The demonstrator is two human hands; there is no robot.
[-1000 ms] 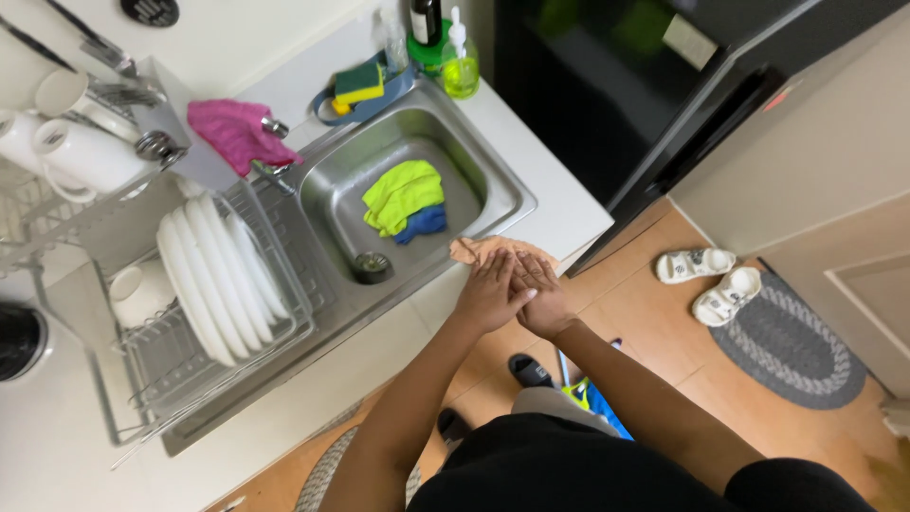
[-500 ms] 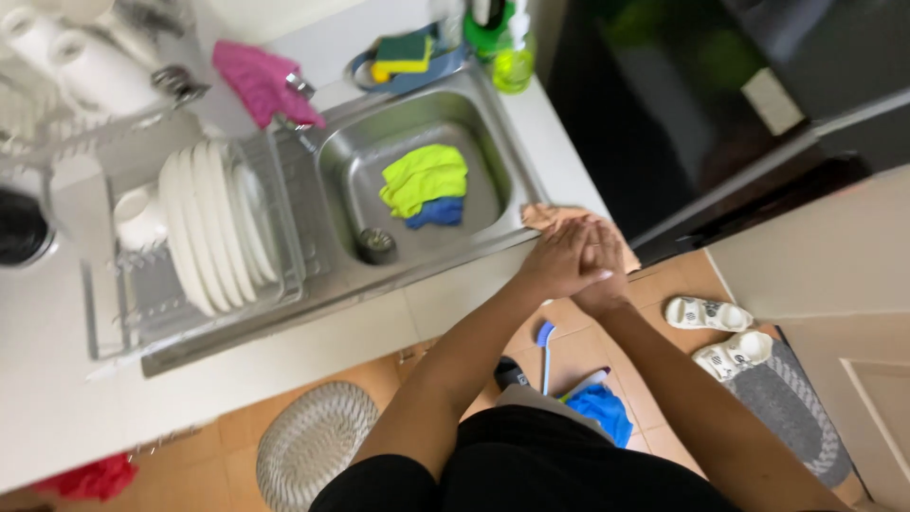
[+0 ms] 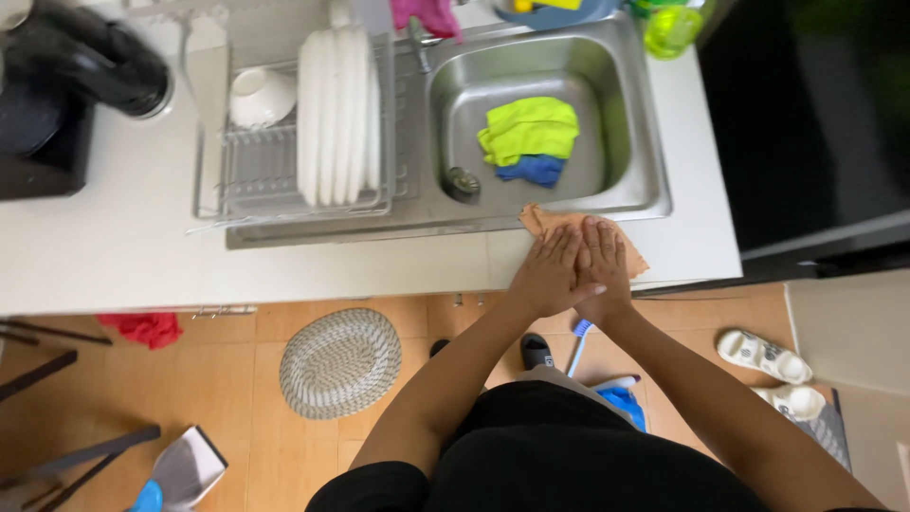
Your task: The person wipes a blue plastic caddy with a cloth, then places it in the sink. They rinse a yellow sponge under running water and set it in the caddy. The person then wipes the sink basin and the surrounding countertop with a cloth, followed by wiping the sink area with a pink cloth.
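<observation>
Both my hands lie flat, side by side, on a tan cloth (image 3: 630,256) spread over the white counter's front edge by the sink's near right corner. My left hand (image 3: 548,273) and my right hand (image 3: 603,261) have straight fingers pointing toward the steel sink (image 3: 621,114), palms pressed on the cloth, not curled around it. A yellow-green cloth (image 3: 529,130) and a blue cloth (image 3: 531,170) lie in the sink basin.
A dish rack (image 3: 256,180) with upright white plates (image 3: 336,114) and a bowl (image 3: 261,95) stands left of the sink. A black appliance (image 3: 66,85) sits far left. A woven round mat (image 3: 339,362), sandals (image 3: 763,356), dustpan (image 3: 185,465) and brush (image 3: 578,341) lie on the floor.
The view has swung so the counter runs level and the sink sits straight ahead. My hands stay together on the tan cloth at the sink's corner, now spread flatter.
</observation>
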